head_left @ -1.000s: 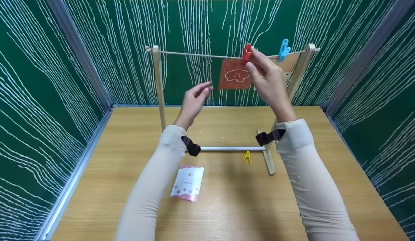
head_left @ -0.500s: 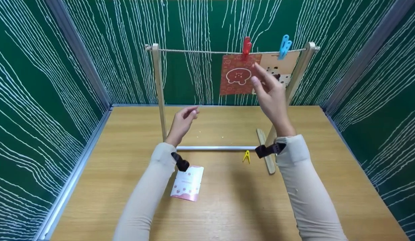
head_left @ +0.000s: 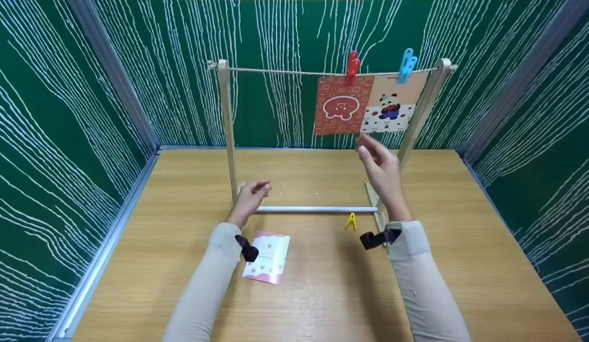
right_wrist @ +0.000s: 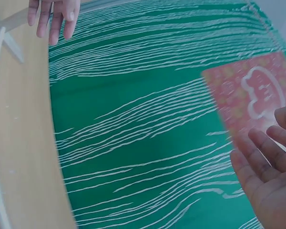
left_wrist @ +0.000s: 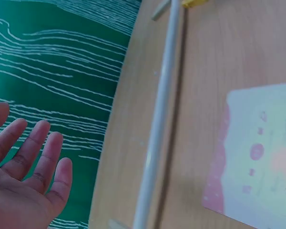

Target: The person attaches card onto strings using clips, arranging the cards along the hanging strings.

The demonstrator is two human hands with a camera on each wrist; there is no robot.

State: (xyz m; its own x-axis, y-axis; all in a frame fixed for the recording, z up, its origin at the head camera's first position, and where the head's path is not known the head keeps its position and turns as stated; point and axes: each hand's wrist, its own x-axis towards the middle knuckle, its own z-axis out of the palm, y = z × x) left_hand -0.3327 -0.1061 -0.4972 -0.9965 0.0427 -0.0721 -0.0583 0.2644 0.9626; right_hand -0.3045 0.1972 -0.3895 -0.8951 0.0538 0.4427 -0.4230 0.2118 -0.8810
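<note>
In the head view, a red card [head_left: 341, 114] with a white outlined bear hangs from the string [head_left: 284, 72] by a red clothespin [head_left: 352, 65]. To its right a peach and white card [head_left: 391, 107] with a bear figure hangs by a blue clothespin [head_left: 407, 65]. My right hand [head_left: 382, 173] is just below the two cards, fingers loosely bent and holding nothing. Lower on the left, my left hand [head_left: 250, 202] is near the foot of the left post, also holding nothing; the left wrist view shows its fingers [left_wrist: 50, 155] spread. A pink and white strawberry card [head_left: 266, 259] lies on the table.
The wooden frame's left post [head_left: 226, 123] and right post [head_left: 425, 111] hold up the string. A pale rod [head_left: 318, 209] joins them low down. A yellow clothespin [head_left: 351, 222] is on the table [head_left: 323, 304] near the rod. Green walls [head_left: 275, 109] enclose the table.
My right hand has let go of the red clothespin and dropped below the cards, leaving the red card hanging. The left hand has moved down and left, toward the table.
</note>
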